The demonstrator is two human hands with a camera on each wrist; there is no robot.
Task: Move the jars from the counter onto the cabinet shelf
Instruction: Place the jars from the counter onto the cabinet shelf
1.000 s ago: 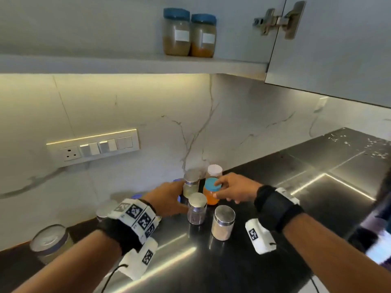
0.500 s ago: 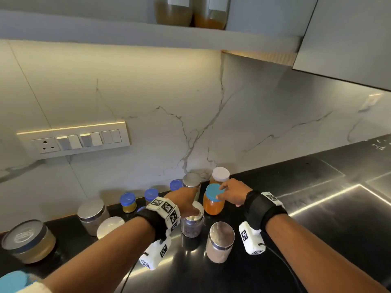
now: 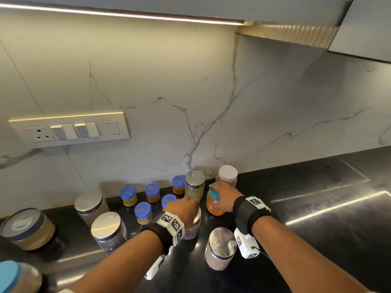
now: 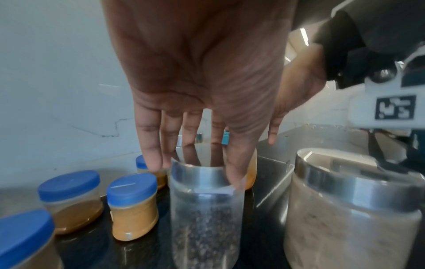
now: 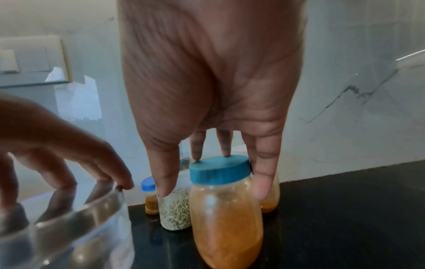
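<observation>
With your left hand (image 3: 183, 208) gripping the steel-lidded jar (image 4: 203, 203) and right hand (image 3: 224, 194) the orange jar (image 5: 226, 209) at frame centre, lift both straight up.

A glossy black counter (image 3: 306, 208) mirrors the strip light beneath a smooth, veined marble-look wall (image 3: 264, 115). Clear jars carry polished metal lids (image 3: 221, 236); small jars wear matt blue plastic caps (image 3: 127, 192); an orange-filled plastic jar (image 5: 226, 218) bears a matt teal cap (image 5: 219, 170).
</observation>
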